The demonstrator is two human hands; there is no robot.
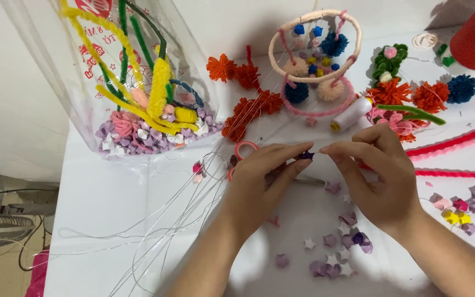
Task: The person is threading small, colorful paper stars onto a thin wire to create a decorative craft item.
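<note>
I see my left hand and right hand meeting over the middle of the white desk. Left fingers are pressed together, pinching a small dark purple paper star; the star sits up off the desk, right between the two hands. Right fingers are drawn together just beside the star; I cannot tell if they touch it or pinch a thread.

Under the left hand lie pink-handled scissors, partly hidden. Thin clear threads fan out across the desk to the near left. Loose purple and white paper stars lie near, below the hands. More stars in pink, yellow and purple sit at the right edge.

Far left: clear plastic bag with yellow and green pipe cleaners and paper stars inside. Far middle: orange pompoms, then a hoop mobile hung with blue and beige pompoms. White thread spool lies just beyond the right hand. Red fuzzy cord runs off right.
</note>
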